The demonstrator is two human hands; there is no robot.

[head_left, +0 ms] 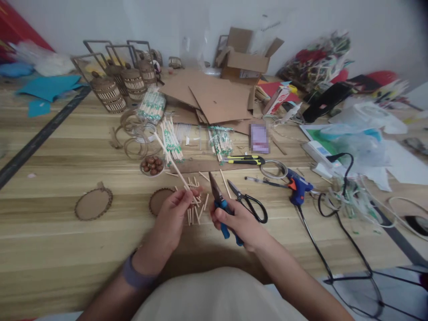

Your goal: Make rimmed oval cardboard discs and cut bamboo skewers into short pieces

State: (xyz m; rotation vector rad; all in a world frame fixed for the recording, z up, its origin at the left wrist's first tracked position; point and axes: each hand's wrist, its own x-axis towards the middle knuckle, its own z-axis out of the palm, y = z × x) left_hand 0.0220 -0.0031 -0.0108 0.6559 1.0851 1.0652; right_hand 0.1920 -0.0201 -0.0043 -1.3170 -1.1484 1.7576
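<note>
A long thin wooden chopstick [175, 166] is pinched in my left hand [175, 209], slanting away up to the left. My right hand [236, 218] is wrapped round blue-handled pliers [219, 196], whose jaws look closed and point away from me. Short cut stick pieces [192, 216] lie scattered on the table below and between my hands. Beside my left hand, and partly hidden by it, is a brown cardboard disc [159, 199] with a dark edging. Black-handled scissors [256, 208] rest just to the right of the pliers.
Left lies another edged cardboard disc [92, 205]. A bowl of brown balls [152, 165], bundled chopsticks [172, 140] and a utility knife [245, 159] are ahead. A blue glue gun [299, 187] with its cable sits right. Cardboard sheets [220, 100] and small lidded baskets [109, 93] stand at the back.
</note>
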